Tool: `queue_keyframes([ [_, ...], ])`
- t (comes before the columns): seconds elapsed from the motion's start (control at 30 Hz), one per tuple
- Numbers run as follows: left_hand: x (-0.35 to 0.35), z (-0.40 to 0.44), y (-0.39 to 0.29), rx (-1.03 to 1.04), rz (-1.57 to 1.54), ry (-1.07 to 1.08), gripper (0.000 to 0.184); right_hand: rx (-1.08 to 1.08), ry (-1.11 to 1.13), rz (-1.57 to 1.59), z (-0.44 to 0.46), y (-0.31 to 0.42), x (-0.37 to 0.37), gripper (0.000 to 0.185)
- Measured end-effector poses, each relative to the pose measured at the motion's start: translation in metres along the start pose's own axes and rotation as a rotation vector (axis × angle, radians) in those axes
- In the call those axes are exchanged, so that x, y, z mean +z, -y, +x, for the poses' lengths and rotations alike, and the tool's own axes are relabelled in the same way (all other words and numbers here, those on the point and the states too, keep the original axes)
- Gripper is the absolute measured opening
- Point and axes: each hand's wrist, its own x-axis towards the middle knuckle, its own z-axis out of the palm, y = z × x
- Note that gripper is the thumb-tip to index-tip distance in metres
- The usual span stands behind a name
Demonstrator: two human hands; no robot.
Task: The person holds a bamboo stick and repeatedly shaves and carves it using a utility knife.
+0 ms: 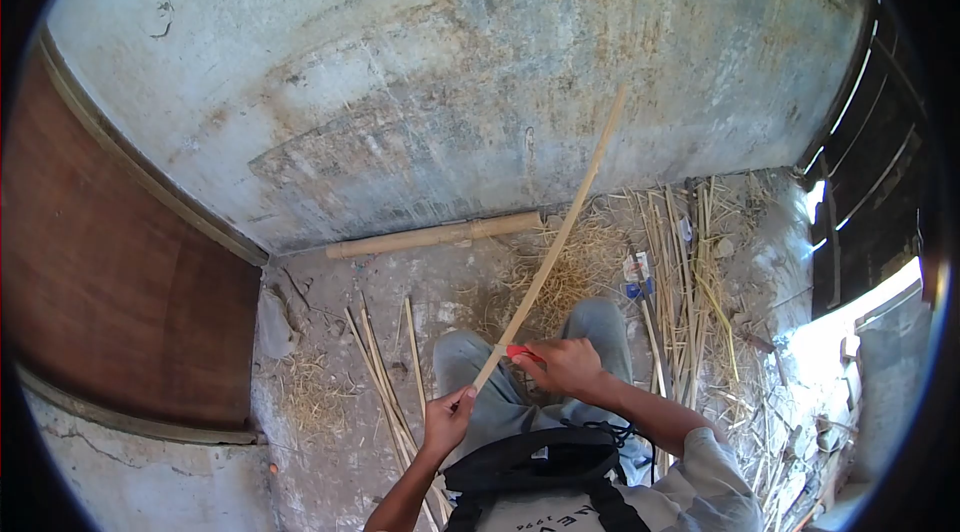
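A long, flat, pale wooden strip [565, 232] slants from my lap up across the wall. My left hand [450, 419] is closed around its lower end. A little higher, my right hand [562, 367] grips a red-handled tool [524, 353], which meets the strip just in front of my knees. The tool's blade is too small to make out. A black bag [535, 459] lies across my waist.
A thick bamboo pole [435, 235] lies along the wall's foot. Thin strips [380, 367] lie at the left, more strips [680, 292] at the right. Shavings [570, 272] are heaped beyond my knees. A brown door panel [130, 262] stands at the far left.
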Motion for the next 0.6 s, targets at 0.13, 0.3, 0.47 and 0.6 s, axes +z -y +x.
queue_keyframes([
  [0.13,0.011,0.005,-0.009,0.001,-0.060,-0.026,0.027,-0.024,-0.088,-0.019,-0.002,0.004,0.000,0.030],
  [0.3,0.016,0.009,-0.016,0.049,-0.077,-0.062,0.024,-0.006,-0.114,-0.097,-0.001,0.004,-0.003,0.032],
  [0.47,0.013,0.016,-0.021,0.083,-0.039,-0.055,0.022,-0.028,-0.196,-0.147,0.002,-0.002,0.004,0.032],
  [0.6,0.012,0.019,-0.028,0.123,-0.008,-0.095,0.021,-0.030,-0.215,-0.162,0.008,0.000,-0.004,0.031],
])
